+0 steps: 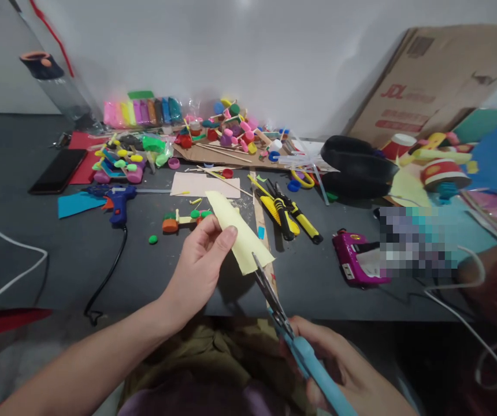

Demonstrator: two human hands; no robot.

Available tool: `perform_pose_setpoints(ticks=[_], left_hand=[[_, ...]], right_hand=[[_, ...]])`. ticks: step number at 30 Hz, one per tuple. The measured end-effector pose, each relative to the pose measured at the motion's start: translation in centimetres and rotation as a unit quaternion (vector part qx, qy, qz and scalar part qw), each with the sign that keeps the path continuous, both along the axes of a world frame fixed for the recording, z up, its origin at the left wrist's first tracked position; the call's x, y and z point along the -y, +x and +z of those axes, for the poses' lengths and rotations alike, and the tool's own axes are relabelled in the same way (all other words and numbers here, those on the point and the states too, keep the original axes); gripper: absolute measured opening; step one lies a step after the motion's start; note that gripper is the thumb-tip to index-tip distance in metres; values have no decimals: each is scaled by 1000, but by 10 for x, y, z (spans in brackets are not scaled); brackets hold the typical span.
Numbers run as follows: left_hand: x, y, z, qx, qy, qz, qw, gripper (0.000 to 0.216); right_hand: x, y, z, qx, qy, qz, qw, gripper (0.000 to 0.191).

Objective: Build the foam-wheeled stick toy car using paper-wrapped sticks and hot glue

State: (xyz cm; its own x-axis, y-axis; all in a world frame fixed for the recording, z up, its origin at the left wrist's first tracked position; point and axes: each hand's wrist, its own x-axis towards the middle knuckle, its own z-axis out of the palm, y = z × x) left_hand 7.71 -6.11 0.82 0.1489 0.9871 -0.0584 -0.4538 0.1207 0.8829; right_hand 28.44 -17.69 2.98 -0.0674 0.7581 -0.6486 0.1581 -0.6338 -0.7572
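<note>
My left hand (203, 266) pinches a strip of pale yellow paper (242, 242) between thumb and fingers, over the front of the table. In my right hand (326, 352) is a pair of scissors (281, 320) with light blue handles. Their blades point up and away from me, and the tip meets the lower right part of the paper. Just behind my left hand lies a small orange and green clay piece with a stick (171, 223). A pair of yellow and black pliers (285, 214) lies to the right of the paper, beside a yellow cutter.
A blue glue gun (121, 202) with a black cord and a dark phone (58, 170) lie at left. Colourful clay models (235, 130) crowd the back. At right are a purple device (356, 260), a black bowl-like object (356, 167) and leaning cardboard (439, 81). White cables cross both sides.
</note>
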Motion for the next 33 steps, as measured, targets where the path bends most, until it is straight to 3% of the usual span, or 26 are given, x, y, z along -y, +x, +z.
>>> perform_pose_setpoints(ticks=[6, 17, 23, 33], left_hand=[[4, -4, 3, -38, 15, -12, 999, 23], [14, -15, 10, -114, -3, -65, 991, 11], [18, -17, 14, -149, -5, -79, 986, 18], [22, -12, 8, -103, -22, -48, 993, 18]], right_hand=[[-5, -2, -1, -7, 16, 26, 1000, 21], [-10, -7, 3, 1, 47, 38, 998, 14], [-11, -9, 4, -7, 35, 56, 998, 12], [-17, -13, 8, 9, 33, 67, 997, 18]])
